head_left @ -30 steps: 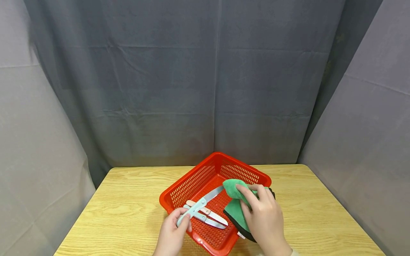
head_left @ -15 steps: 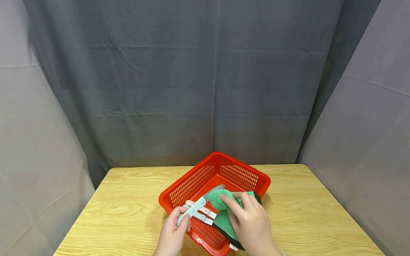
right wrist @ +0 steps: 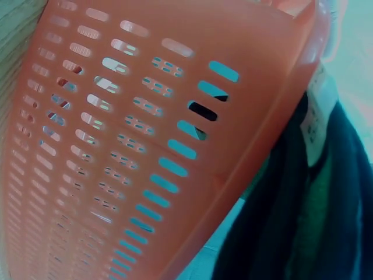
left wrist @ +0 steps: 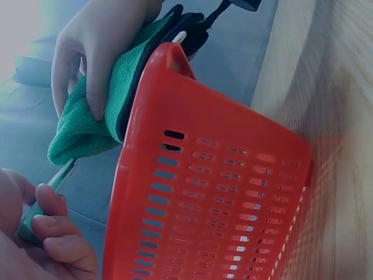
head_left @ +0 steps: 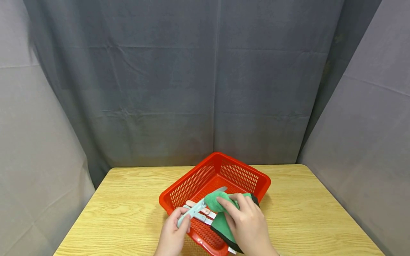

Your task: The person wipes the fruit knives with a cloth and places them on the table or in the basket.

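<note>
My left hand (head_left: 173, 229) grips the pale blue handle of a folding knife (head_left: 192, 212), its blade unfolded and pointing up and right over the red basket. My right hand (head_left: 249, 221) holds a green cloth (head_left: 222, 225) with black edging, wrapped around the middle of that blade. Only the blade's tip shows beyond the cloth. On the basket floor lie a pink-handled knife (head_left: 189, 203) and another pale blue knife (head_left: 200, 217), their blades partly hidden under the cloth. In the left wrist view the cloth (left wrist: 81, 131) is folded over the blade (left wrist: 63, 174).
The red perforated basket (head_left: 184, 182) stands turned at an angle on a wooden table (head_left: 128, 199). Its wall (right wrist: 215, 169) fills much of the right wrist view. Grey curtains (head_left: 160, 89) hang behind the table and at both sides.
My right hand has slid the cloth left and down along the blade, from its tip toward the handle. The left hand stays nearly still with the knife.
</note>
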A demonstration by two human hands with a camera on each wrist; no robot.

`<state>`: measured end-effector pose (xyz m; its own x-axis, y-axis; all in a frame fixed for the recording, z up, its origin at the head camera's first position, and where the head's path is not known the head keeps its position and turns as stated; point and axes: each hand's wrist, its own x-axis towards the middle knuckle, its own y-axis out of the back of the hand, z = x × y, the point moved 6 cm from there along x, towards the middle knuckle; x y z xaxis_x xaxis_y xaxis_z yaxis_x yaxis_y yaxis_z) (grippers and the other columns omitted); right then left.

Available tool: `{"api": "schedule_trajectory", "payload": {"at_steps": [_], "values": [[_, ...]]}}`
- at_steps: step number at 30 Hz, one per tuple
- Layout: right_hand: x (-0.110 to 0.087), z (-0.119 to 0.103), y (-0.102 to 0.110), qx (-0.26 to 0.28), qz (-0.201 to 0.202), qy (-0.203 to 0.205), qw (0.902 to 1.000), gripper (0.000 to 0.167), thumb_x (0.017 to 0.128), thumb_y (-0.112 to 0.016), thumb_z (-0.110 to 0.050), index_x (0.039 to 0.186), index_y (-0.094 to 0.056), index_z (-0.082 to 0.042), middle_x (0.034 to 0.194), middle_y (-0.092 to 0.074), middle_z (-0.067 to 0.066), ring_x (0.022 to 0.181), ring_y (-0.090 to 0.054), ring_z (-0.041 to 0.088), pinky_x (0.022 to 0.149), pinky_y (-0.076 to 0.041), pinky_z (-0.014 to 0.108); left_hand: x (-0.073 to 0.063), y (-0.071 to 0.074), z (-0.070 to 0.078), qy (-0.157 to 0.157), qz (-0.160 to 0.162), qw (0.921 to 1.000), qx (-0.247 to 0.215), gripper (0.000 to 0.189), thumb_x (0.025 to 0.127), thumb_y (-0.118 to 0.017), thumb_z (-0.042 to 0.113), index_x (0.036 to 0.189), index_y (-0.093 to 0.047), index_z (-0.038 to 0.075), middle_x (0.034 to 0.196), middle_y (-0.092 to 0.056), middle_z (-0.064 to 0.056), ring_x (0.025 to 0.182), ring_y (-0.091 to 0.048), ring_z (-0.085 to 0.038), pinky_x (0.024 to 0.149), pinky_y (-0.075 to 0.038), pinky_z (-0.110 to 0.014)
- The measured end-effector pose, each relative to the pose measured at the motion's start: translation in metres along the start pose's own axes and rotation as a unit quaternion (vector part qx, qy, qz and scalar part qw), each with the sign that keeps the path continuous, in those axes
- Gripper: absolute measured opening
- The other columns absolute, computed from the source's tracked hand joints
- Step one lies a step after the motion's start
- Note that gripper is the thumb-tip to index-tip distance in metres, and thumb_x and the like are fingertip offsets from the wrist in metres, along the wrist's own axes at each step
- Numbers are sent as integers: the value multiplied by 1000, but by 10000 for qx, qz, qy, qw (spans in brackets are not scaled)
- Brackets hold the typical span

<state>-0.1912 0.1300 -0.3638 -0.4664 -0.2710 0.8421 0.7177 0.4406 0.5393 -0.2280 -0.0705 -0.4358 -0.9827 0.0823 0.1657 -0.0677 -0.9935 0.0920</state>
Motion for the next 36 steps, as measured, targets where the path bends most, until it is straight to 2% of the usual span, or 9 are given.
{"api": "schedule_trajectory", "payload": {"at_steps": [11, 26, 36], "values": [[0, 3, 1, -31, -36, -164, 9999, 52, 68, -89, -5, 114, -77, -27, 102, -68, 1, 81, -61, 19, 67, -54, 37, -2, 2, 3, -129, 98, 9999, -5, 8, 98, -60, 1, 103, -65, -4, 65, -53, 2, 57, -49, -4, 55, -40, -19], [2, 17, 5, -139, -12, -416, 9990, 55, 65, -90, -1, 112, -78, -26, 99, -67, 4, 80, -62, 22, 64, -54, 37, -4, 2, 7, -110, 60, 9999, -33, 8, 98, -60, 0, 103, -65, -4, 65, -54, 1, 57, -49, -4, 55, -39, -18], [1, 26, 7, -294, 51, -593, 9978, 52, 67, -88, -2, 112, -78, -25, 98, -67, 5, 80, -61, 24, 60, -53, 38, -3, 2, 5, -57, 45, 9999, -114, 9, 98, -60, 1, 104, -65, -4, 65, -53, 1, 57, -48, -4, 55, -38, -17]]}}
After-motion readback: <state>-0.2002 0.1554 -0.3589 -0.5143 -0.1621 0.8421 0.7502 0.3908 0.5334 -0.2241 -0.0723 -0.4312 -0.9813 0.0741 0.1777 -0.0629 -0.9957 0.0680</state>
